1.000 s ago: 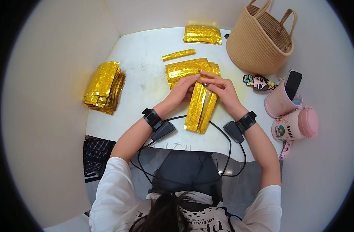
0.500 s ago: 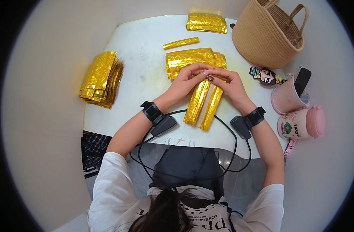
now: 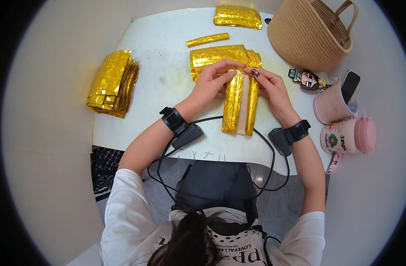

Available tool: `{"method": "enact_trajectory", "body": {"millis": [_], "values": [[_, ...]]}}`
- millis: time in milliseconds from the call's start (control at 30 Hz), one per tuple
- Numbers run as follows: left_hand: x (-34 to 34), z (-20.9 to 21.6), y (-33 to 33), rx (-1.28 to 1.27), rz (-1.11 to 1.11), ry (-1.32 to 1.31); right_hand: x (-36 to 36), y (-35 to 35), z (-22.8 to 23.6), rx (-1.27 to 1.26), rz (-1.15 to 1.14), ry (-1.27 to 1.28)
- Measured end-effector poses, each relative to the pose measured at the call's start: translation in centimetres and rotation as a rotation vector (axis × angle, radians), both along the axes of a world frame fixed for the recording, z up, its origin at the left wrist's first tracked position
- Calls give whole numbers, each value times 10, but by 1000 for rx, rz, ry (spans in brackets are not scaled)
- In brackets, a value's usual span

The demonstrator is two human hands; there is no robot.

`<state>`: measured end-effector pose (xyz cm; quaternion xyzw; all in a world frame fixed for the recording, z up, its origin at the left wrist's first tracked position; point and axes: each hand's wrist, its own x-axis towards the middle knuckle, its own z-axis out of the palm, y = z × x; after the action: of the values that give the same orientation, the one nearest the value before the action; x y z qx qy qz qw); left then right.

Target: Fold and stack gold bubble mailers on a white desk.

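Observation:
Between my two hands is a sheet of gold foil paper (image 3: 231,106), its long sides folded inward. A beige strip of backing shows down its middle. My left hand (image 3: 211,82) pinches the far left corner, thumb on top. At the far right corner my right hand (image 3: 271,86) grips the paper between thumb and fingers; some fingertips are hidden behind it. Just beyond my hands lies a stack of gold foil sheets (image 3: 216,57), partly covered by my left fingers. A narrow folded gold strip (image 3: 207,40) rests on the table past that stack.
A pile of gold foil sheets (image 3: 109,80) lies at left, another gold stack (image 3: 237,17) at the back. On the right are a woven basket (image 3: 307,37), a figure charm (image 3: 307,80), a pink cup (image 3: 331,106) holding a black object, and a pink-lidded bottle (image 3: 345,136). Black cables cross the near edge.
The folded foil sheet has swung to lie straighter toward me. My right thumb has shifted right, apart from my left thumb. The whole view has shifted slightly.

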<state>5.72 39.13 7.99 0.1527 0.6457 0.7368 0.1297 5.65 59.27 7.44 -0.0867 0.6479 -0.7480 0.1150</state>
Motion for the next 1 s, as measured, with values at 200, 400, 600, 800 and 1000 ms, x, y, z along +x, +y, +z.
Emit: {"method": "enact_trajectory", "body": {"millis": [200,400,600,800,1000], "values": [[-6,-8,1,64,33,-16,5,4,0,29,11,41],[-7,-9,5,146,96,-52,15,-3,14,100,98,98],[-11,-13,-2,157,302,128,26,-6,15,187,312,135],[-10,-11,-4,209,391,104,39,-15,9,349,471,202],[-8,-8,-3,274,386,21,35,-11,9,358,517,163]]}}
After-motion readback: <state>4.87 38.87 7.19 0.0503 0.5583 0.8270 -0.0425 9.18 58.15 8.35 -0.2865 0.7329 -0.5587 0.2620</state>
